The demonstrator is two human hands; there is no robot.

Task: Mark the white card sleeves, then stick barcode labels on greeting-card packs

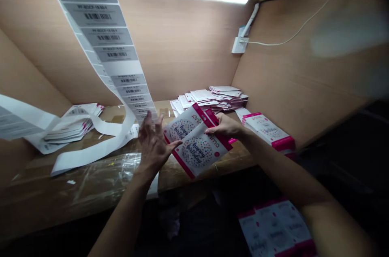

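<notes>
My right hand (227, 126) pinches the upper corner of two overlapping flat balloon packets (198, 150), white with pink edges, dotted circles and "happy birthday" print. They are tilted above the table front. My left hand (152, 145) is left of them, fingers spread, its thumb at the packets' left side. Its fingertips reach the lower end of a hanging strip of barcode labels (109, 37); whether they grip a label cannot be made out. One label-sized patch midway along the strip is blank.
A brown taped cardboard surface (91, 184) bears a heap of packets (209, 99) at the back, a neat pink-edged stack (267, 131) at right, and more packets (68, 129) at left beneath curling label backing (97, 153). Further packets (276, 228) lie low at right. A cabled socket (240, 45) is on the wall.
</notes>
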